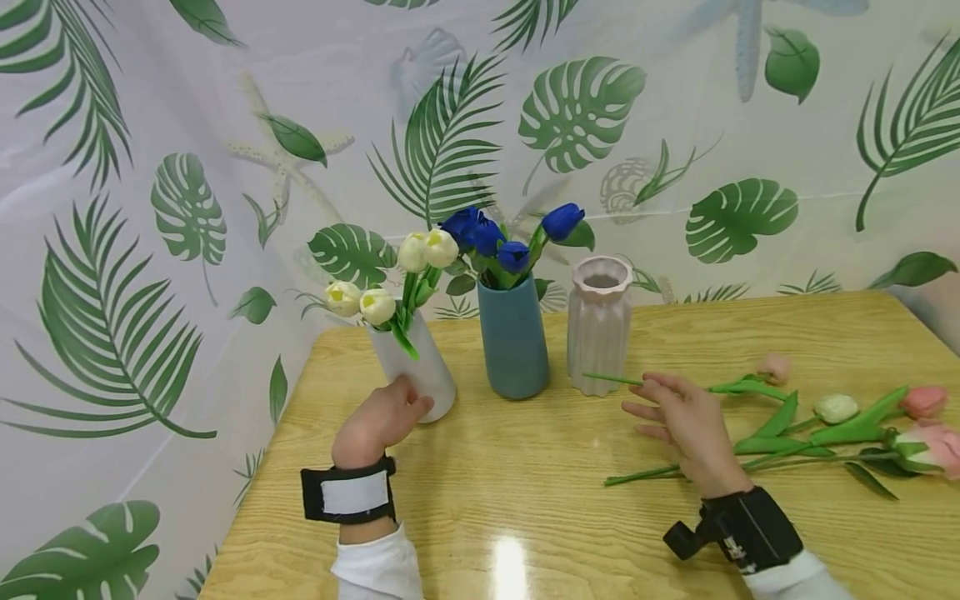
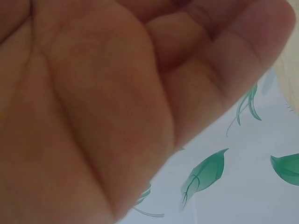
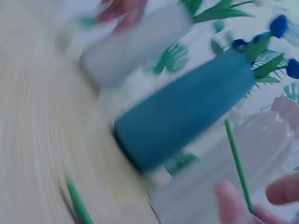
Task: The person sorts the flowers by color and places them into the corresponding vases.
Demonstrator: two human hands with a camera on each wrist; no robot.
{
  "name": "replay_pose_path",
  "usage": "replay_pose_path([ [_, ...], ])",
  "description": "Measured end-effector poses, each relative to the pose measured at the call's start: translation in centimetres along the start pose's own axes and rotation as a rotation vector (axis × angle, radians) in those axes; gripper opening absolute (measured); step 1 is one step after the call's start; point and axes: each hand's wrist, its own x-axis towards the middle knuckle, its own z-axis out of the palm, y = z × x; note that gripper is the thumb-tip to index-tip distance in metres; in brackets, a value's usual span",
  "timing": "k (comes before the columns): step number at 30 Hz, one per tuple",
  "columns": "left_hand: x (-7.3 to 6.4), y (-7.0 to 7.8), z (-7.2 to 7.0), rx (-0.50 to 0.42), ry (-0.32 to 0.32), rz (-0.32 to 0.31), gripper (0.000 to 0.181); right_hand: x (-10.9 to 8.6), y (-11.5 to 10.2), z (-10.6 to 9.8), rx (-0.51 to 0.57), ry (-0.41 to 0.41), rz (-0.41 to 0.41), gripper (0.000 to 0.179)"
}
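My left hand is at the lower left side of a white vase, thumb in front, gripping it; the vase leans left in the head view and holds cream tulips. My right hand pinches the green stem of a pale pink flower, its bloom pointing right. The bare stem end lies across the front of a pinkish ribbed vase. Between this and the white vase stands a teal vase with blue flowers. The left wrist view shows mostly palm.
On the right of the wooden table lie a white tulip, a coral pink tulip and a large pink flower, stems pointing left. A leaf-printed cloth hangs behind and to the left.
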Motion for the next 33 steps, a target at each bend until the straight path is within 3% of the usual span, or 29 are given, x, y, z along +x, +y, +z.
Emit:
replay_pose_path([
  [3,0.0,0.0,0.0,0.000,-0.004,-0.003,0.026,-0.9,-1.7,1.0,0.262,-0.007,0.144,0.068],
  [7,0.0,0.1,0.1,0.002,-0.003,-0.004,0.027,-1.1,-2.3,1.5,0.538,0.016,0.298,0.055],
  [15,0.0,0.2,0.1,0.007,-0.018,-0.009,0.029,-0.4,-1.7,1.0,0.898,0.085,0.499,0.064],
  [18,0.0,0.3,0.2,0.005,-0.021,-0.012,0.030,-0.3,-1.5,0.9,0.936,0.101,0.513,0.063],
  [23,0.0,0.4,0.1,0.012,-0.012,-0.009,0.029,-0.5,-1.8,1.0,0.836,0.102,0.447,0.063],
  [29,0.1,0.5,0.2,0.017,-0.018,-0.019,0.030,-1.0,-2.4,1.3,0.735,0.089,0.352,0.029],
  [33,0.0,0.7,0.2,0.014,-0.028,-0.025,0.030,-1.3,-2.6,1.4,0.695,0.063,0.332,0.061],
])
